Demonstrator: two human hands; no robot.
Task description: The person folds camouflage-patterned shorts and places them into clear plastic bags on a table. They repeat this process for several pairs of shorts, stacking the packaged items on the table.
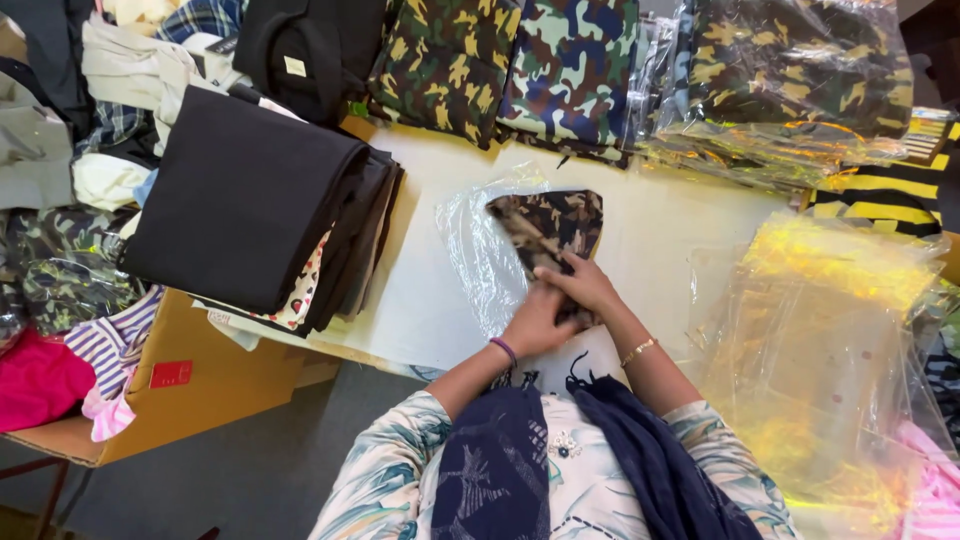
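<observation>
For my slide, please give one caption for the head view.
Both hands press a folded camouflage cloth into a clear plastic bag on the white table.

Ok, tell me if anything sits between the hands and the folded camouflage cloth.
Nothing visible does. The left hand and the right hand both rest directly on the near end of the camouflage cloth, which lies partly on a clear plastic bag on the table.

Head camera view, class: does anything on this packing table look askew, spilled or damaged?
Nothing looks damaged or spilled. The black folded stack lies at a slant and juts past the table edge onto a cardboard box. The left hand and right hand press a camouflage garment lying half inside a clear bag.
</observation>
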